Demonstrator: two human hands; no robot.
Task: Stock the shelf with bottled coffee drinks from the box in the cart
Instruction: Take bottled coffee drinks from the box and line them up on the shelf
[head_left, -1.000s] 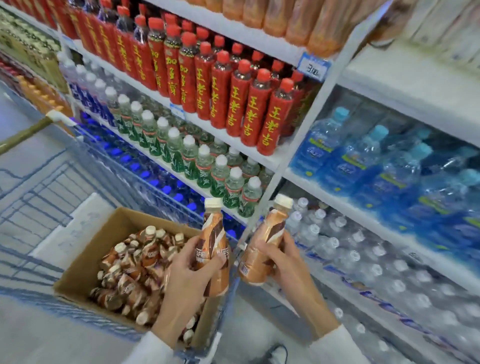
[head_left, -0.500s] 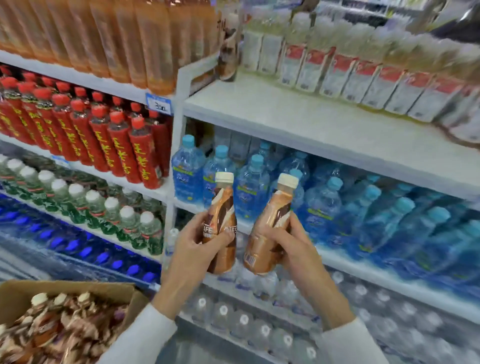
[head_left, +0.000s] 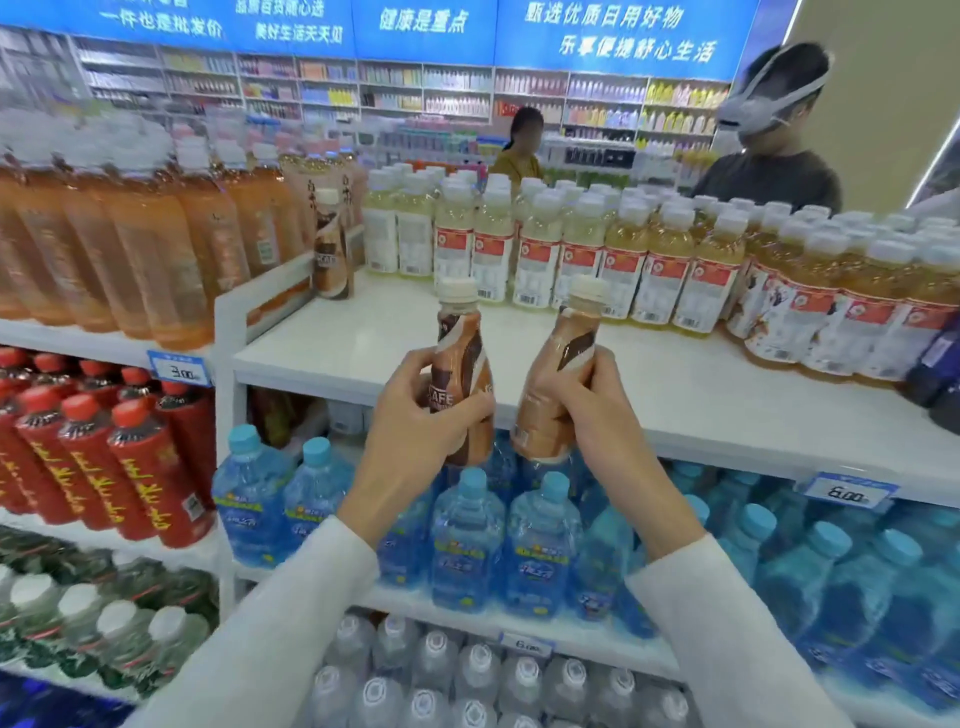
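Note:
My left hand (head_left: 415, 415) grips a brown and cream coffee bottle (head_left: 461, 343) with a cream cap, held upright. My right hand (head_left: 582, 410) grips a second coffee bottle (head_left: 574, 332), tilted a little to the right. Both bottles are raised in front of the white top shelf (head_left: 675, 384), just before its front edge. One coffee bottle (head_left: 331, 249) stands on that shelf at its far left corner. The box and the cart are out of view.
Pale yellow drink bottles (head_left: 545, 249) fill the back of the top shelf, orange tea bottles (head_left: 156, 249) the bay to the left. Red bottles (head_left: 104, 457) and blue water bottles (head_left: 540, 540) sit below. Two people (head_left: 769, 150) stand behind the shelf unit.
My view has swung up from the box in the cart to the top shelf. Both hands have lifted their bottles up to the shelf's level.

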